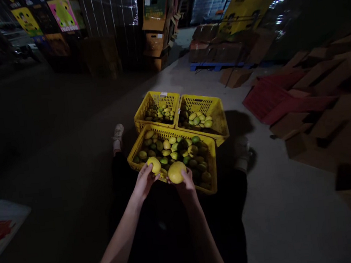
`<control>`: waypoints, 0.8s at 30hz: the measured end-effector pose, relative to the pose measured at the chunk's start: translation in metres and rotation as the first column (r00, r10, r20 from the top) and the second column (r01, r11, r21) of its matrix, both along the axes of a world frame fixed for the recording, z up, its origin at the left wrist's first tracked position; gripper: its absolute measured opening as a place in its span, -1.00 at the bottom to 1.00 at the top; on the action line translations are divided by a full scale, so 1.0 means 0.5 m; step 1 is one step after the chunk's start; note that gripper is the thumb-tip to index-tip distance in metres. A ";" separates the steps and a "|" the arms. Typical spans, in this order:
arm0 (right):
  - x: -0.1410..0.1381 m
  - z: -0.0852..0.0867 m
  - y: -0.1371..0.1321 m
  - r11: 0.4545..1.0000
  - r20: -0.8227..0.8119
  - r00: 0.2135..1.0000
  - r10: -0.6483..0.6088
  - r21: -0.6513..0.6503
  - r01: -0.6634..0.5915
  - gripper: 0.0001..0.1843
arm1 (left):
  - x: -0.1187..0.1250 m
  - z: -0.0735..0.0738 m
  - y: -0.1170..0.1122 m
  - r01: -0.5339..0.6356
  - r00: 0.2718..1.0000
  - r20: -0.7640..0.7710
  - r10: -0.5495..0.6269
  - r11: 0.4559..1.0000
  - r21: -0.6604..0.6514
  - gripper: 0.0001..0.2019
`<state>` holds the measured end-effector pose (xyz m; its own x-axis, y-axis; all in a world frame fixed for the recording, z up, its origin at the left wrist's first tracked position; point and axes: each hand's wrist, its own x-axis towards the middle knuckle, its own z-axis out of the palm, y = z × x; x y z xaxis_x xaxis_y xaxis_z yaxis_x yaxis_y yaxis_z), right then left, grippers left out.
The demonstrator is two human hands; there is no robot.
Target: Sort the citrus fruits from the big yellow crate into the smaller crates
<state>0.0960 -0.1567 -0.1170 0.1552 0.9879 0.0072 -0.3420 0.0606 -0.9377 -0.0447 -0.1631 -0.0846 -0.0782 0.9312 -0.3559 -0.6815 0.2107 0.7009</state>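
Observation:
My left hand (pixel 145 179) is closed around a yellow lemon (pixel 154 165). A second, larger-looking lemon (pixel 177 172) sits in my right hand (pixel 188 181), its thumb pressed against the skin. Both hands hover over the near edge of a yellow plastic crate (pixel 213 167) full of yellow and green lemons (pixel 174 155). Behind it stand two more yellow crates, side by side. The back left crate (pixel 139 117) and the back right crate (pixel 219 116) each hold a smaller heap of the same fruit.
My legs stretch out on both sides of the crates. To the right lie a red crate (pixel 275 96) and a pile of cardboard boxes (pixel 341 126). Farther back, a blue pallet (pixel 215 65) carries boxes, beside a tall box stack (pixel 155 43). The place is dim.

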 end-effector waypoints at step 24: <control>0.032 -0.004 0.011 0.995 -0.009 0.999 0.041 0.094 -0.040 -0.58 | 0.001 -0.008 -0.018 -0.064 0.981 0.189 0.050 0.995 0.072 -0.78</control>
